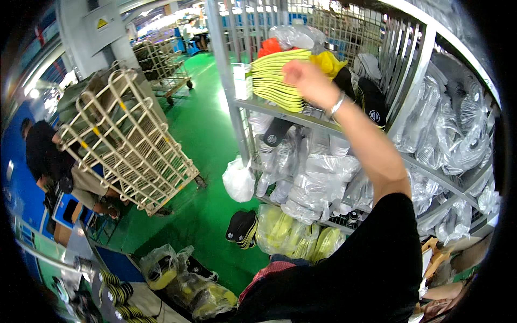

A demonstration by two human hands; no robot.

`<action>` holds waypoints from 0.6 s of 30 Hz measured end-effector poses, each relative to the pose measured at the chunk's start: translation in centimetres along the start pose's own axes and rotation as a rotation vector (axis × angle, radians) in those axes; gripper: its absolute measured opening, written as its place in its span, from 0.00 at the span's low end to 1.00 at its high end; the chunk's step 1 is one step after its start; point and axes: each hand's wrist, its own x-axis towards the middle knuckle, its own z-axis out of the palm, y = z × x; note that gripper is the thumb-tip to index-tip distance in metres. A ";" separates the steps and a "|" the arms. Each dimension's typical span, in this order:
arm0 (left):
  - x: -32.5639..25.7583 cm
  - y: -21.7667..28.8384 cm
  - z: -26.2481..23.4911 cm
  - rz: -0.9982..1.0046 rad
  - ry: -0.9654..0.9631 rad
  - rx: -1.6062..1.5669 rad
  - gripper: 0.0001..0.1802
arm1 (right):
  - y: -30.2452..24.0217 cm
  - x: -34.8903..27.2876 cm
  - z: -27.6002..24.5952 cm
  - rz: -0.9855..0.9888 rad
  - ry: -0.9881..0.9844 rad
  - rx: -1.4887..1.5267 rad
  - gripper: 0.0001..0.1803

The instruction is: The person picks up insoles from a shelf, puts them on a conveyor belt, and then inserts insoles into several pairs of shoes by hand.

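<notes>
While right hand (308, 81) rests on yellow insole stack (277, 79), fingers' grip unclear; left hand unseen.

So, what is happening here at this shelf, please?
A person in a black sleeve reaches up with the right hand to a stack of yellow insoles on the upper level of a metal shelf rack. The hand rests on the stack; whether it grips it is unclear. A silver bracelet sits on the wrist. The lower levels hold clear plastic bags of similar pieces. Another person crouches at the left near a wire cart on the green floor. The left hand is not visible.
</notes>
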 end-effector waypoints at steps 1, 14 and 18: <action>0.9 1.3 0.6 0.033 0.001 0.021 0.28 | 3.3 2.1 -2.4 0.112 0.115 -0.072 0.09; 7.1 13.3 8.3 0.256 0.043 0.074 0.26 | 22.3 10.3 -1.1 0.222 -0.915 -0.859 0.24; 7.5 16.9 9.2 0.191 0.011 -0.003 0.26 | 27.1 11.5 0.9 0.099 -0.824 -0.956 0.25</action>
